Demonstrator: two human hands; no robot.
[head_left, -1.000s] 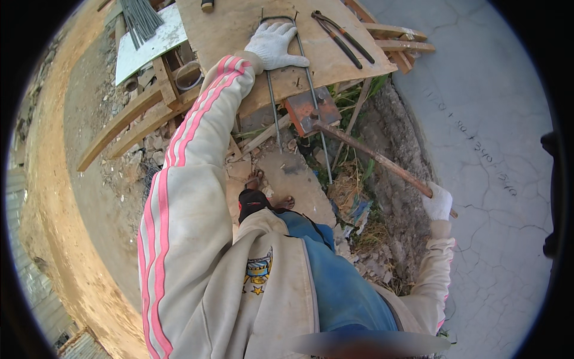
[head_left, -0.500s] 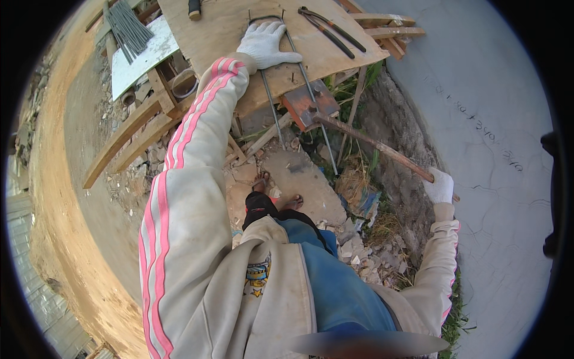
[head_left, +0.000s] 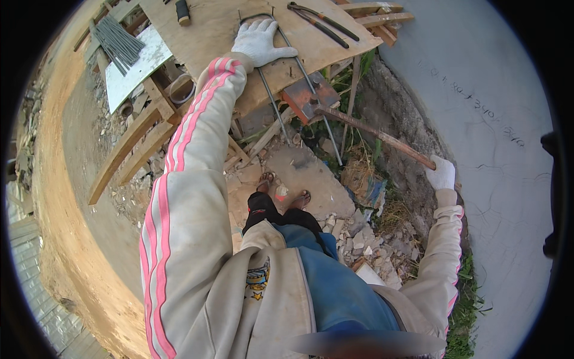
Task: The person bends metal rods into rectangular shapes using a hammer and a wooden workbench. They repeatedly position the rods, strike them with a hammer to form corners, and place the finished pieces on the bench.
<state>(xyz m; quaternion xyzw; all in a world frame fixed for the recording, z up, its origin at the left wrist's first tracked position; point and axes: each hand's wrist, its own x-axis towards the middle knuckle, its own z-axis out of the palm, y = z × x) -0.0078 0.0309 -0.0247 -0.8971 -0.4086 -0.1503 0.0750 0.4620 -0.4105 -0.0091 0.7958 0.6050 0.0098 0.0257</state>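
Observation:
My left hand (head_left: 260, 45), in a white glove, lies flat with fingers spread on a thin steel rod (head_left: 333, 143) bent into a long U. The rod's closed end rests on a plywood sheet (head_left: 206, 45), and its two legs stick out past the near edge. One leg crosses a rusty steel plate (head_left: 326, 94) at that edge. Against this leg sits the far end of a rusty bar (head_left: 376, 133). Out to the right, my right hand (head_left: 441, 173), also gloved, is closed around the bar's near end.
Pincers (head_left: 330, 34) with dark handles lie on the plywood, and a black-handled tool (head_left: 182, 13) lies at its far left. Several grey rods (head_left: 119, 49) rest by a white board (head_left: 136, 67). Curved timbers (head_left: 134, 137) jut out left. Rubble (head_left: 365, 245) covers ground beside a grey wall (head_left: 496, 197).
The whole view has shifted and turned slightly. Both hands keep their hold: the left flat on the bent rod, the right around the bar, which sits at a slightly flatter slant.

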